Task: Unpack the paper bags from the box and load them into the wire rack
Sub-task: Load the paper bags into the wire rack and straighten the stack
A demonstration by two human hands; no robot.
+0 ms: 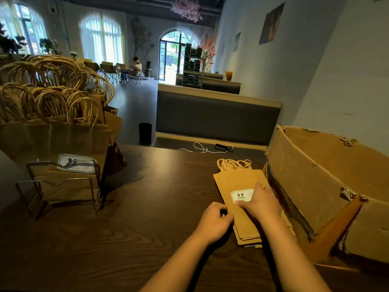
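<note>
Stack: a flat pile of brown kraft paper bags (237, 186) with twisted paper handles lies on the dark wood-grain table (130, 228), near right of centre, handles pointing far; its top bag carries a white "9.9" price label (241, 196).
Stack edges: the right long edge lies just beside the box wall; the left long edge faces bare table; the near ends are stepped, lower bags showing past the top one.
Left hand (214, 221): fingers curled at the stack's left edge, pinching it near the middle of its length.
Right hand (262, 202): laid on top of the stack, palm down, thumb beside the label; whether the far fingers curl over the right edge I cannot tell.
Box: a large torn brown cardboard box (328, 186) stands at the right, top open, rim ragged, its near corner split.
Rack: a thin metal wire rack (63, 186) stands at the left, well apart from the stack; upright brown handled bags (63, 114) fill its far part, and its nearest wire dividers show gaps.
Open room: a wide stretch of table runs between stack and rack.
Far edge: a white cord (200, 148) and a small black device (222, 147) lie near the table's far edge, beyond the handles.
</note>
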